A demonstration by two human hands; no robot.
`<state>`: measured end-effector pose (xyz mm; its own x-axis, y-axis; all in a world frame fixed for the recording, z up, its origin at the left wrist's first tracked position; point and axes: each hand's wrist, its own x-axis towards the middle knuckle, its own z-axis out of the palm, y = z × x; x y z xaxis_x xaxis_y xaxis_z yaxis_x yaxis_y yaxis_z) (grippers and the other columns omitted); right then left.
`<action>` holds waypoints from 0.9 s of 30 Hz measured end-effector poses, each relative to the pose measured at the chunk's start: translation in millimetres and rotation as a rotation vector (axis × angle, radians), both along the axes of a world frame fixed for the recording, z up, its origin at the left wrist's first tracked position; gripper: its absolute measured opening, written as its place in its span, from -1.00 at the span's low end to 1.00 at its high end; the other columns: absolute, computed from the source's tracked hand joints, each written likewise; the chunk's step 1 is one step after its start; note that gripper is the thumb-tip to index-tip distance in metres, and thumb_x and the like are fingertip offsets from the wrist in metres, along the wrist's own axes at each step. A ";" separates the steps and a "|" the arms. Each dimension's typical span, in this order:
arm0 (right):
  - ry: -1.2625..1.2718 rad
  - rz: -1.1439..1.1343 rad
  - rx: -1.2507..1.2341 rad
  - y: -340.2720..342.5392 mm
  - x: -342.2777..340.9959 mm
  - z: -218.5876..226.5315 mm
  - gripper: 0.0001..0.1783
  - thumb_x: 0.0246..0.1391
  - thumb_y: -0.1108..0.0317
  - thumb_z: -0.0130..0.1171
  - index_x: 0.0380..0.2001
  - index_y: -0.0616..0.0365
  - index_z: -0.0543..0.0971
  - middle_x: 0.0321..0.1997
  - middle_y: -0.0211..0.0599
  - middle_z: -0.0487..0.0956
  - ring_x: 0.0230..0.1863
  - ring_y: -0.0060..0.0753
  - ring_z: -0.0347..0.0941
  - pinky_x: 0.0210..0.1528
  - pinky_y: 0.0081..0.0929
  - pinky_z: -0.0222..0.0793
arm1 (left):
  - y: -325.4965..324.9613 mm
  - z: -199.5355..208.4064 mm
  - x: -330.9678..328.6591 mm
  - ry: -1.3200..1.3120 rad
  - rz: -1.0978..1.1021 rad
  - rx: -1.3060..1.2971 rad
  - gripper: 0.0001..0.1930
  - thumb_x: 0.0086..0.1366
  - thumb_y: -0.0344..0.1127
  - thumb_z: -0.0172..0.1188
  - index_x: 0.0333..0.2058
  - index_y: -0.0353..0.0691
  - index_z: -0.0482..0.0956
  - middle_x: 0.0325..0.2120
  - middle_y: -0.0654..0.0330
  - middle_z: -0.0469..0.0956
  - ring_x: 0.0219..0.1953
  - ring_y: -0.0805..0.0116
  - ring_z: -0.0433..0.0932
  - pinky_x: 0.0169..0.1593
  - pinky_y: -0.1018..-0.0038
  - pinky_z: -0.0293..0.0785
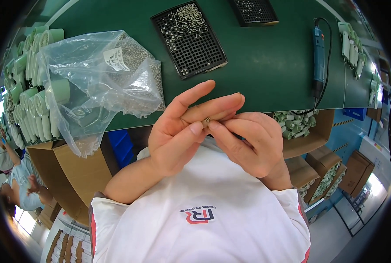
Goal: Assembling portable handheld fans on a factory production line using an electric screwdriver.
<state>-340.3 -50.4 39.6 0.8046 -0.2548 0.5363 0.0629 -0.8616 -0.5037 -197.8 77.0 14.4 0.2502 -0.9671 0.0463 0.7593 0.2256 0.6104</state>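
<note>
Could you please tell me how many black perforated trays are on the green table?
2. One black tray, scattered with small metal screws, lies at the table's far middle; a second tray sits just right of it, cut off by the picture's top edge. Others may lie out of view.

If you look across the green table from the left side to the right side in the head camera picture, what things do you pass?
Pale green tubes → clear plastic bag of small metal parts → black perforated tray of screws → second black tray → blue electric screwdriver → more pale green parts.
</note>
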 end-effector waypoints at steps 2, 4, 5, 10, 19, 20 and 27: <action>-0.007 0.002 -0.005 0.4 -2.1 -2.7 -0.57 -0.25 0.61 0.52 -0.19 0.19 0.74 -0.24 -0.37 0.59 -0.34 -0.31 0.59 -0.41 -0.42 0.50 | -0.5 1.2 0.1 0.000 0.001 0.004 -0.34 0.47 -0.62 -0.29 0.51 -0.35 -0.13 0.40 -0.42 0.17 0.48 -0.31 0.14 0.51 -0.02 0.16; -0.014 0.004 -0.009 0.7 -2.1 -3.8 -0.58 -0.24 0.62 0.52 -0.19 0.20 0.74 -0.24 -0.37 0.60 -0.34 -0.31 0.59 -0.42 -0.43 0.49 | -0.8 0.5 -0.3 0.001 0.002 0.008 -0.35 0.48 -0.61 -0.29 0.51 -0.35 -0.13 0.40 -0.42 0.18 0.48 -0.31 0.14 0.51 -0.02 0.16; -0.018 -0.002 -0.015 1.1 -0.7 -3.9 -0.59 -0.24 0.62 0.51 -0.19 0.20 0.74 -0.24 -0.37 0.59 -0.36 -0.31 0.59 -0.43 -0.43 0.48 | -1.1 -1.3 -0.7 -0.032 0.009 -0.002 -0.36 0.48 -0.61 -0.29 0.51 -0.35 -0.13 0.39 -0.42 0.18 0.48 -0.31 0.14 0.51 -0.02 0.16; 0.004 -0.003 0.039 2.2 0.8 -2.7 -0.61 -0.22 0.63 0.50 -0.21 0.21 0.75 -0.24 -0.37 0.58 -0.39 -0.33 0.58 -0.45 -0.43 0.46 | -1.4 -1.7 -0.6 -0.067 0.022 0.004 -0.35 0.47 -0.64 -0.29 0.51 -0.36 -0.13 0.39 -0.42 0.18 0.48 -0.31 0.13 0.51 -0.02 0.16; 0.007 -0.008 0.024 2.5 0.7 -1.4 -0.61 -0.22 0.63 0.51 -0.20 0.22 0.75 -0.24 -0.37 0.57 -0.38 -0.33 0.56 -0.45 -0.42 0.46 | -0.8 5.3 -1.2 0.010 0.009 0.052 -0.30 0.42 -0.62 -0.29 0.51 -0.35 -0.15 0.42 -0.43 0.12 0.50 -0.32 0.09 0.53 -0.01 0.10; 0.019 -0.005 0.043 2.1 -0.3 -1.5 -0.59 -0.23 0.63 0.52 -0.19 0.22 0.75 -0.24 -0.37 0.57 -0.38 -0.33 0.55 -0.45 -0.42 0.46 | -1.1 7.3 -1.7 0.073 0.008 0.083 -0.30 0.42 -0.60 -0.28 0.52 -0.34 -0.15 0.43 -0.43 0.10 0.50 -0.31 0.07 0.53 -0.01 0.09; -0.002 0.001 0.063 0.9 1.6 -4.9 -0.56 -0.22 0.64 0.52 -0.15 0.22 0.74 -0.23 -0.35 0.56 -0.40 -0.30 0.56 -0.45 -0.41 0.47 | -5.0 12.9 0.5 0.303 0.011 0.216 -0.29 0.43 -0.49 -0.20 0.52 -0.32 -0.13 0.44 -0.41 0.07 0.52 -0.32 0.04 0.54 -0.01 0.07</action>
